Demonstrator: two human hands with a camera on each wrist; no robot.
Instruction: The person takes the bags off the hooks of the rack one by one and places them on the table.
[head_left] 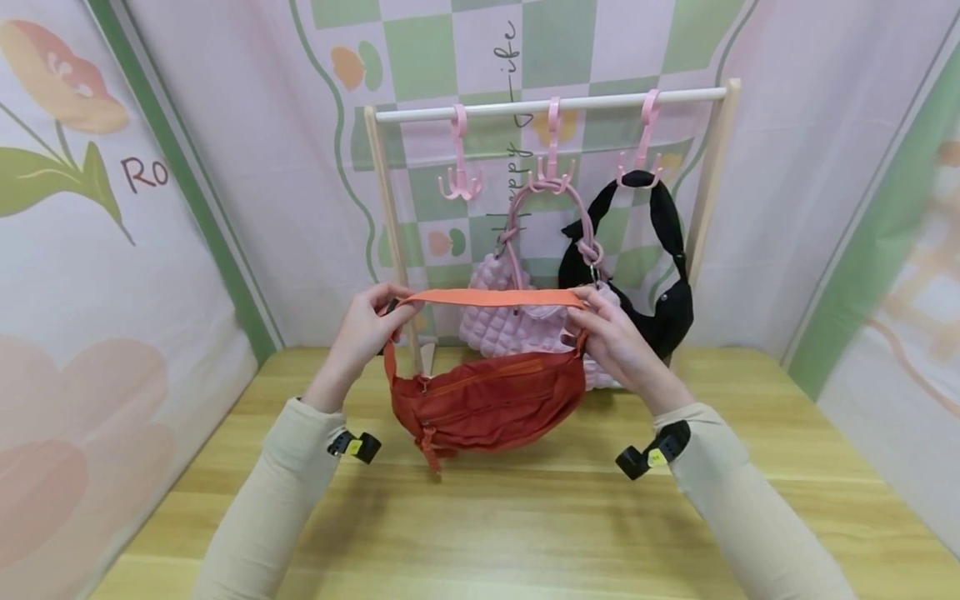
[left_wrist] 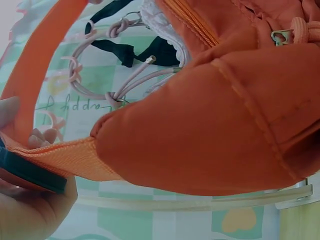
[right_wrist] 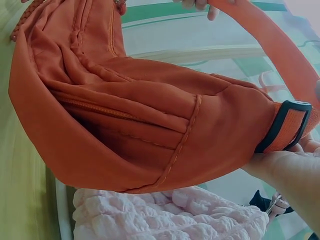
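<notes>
A red-orange waist bag [head_left: 491,400] hangs in the air above the wooden table, its orange strap [head_left: 495,297] stretched level between my two hands. My left hand [head_left: 366,329] pinches the strap's left end between thumb and fingers; a dark buckle [left_wrist: 32,170] lies against that palm in the left wrist view. At the other end my right hand [head_left: 611,337] pinches the strap, close to a black slider buckle [right_wrist: 284,126]. Zippers run along the bag's front, and an orange zipper pull [head_left: 430,450] dangles at its lower left.
Behind stands a rack with a white rail [head_left: 510,108]. Pink hooks hang there: a left hook [head_left: 460,158], a middle hook bearing a pink puffy bag [head_left: 487,325], and a right hook [head_left: 643,146] bearing a black bag [head_left: 667,312]. Patterned cloth surrounds the wooden table [head_left: 525,525].
</notes>
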